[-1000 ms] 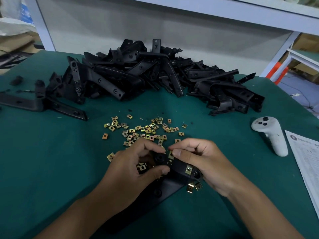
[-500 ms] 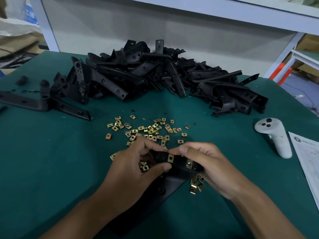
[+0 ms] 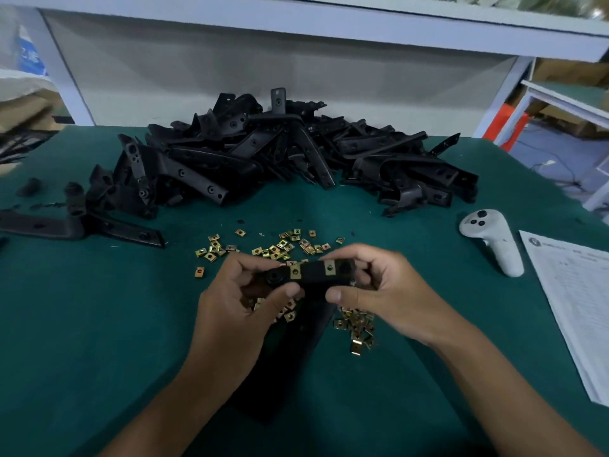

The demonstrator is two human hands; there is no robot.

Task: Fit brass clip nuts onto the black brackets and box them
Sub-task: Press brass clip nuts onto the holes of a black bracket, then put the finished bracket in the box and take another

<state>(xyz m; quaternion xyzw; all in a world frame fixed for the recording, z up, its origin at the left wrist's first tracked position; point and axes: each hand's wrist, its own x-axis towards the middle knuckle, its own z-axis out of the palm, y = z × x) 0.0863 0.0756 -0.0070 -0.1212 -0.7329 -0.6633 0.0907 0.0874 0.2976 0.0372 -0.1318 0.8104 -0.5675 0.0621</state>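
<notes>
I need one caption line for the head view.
Both hands, left and right, hold a black metal bracket carrying two square brass clip nuts.

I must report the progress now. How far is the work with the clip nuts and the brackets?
Early stage. Done: the bracket in hand already carries two brass clip nuts. In hand: the left hand and right hand both grip that bracket above the table. Left: a big pile of black brackets waits behind, and many loose nuts lie on the green mat. No box is in view.
</notes>
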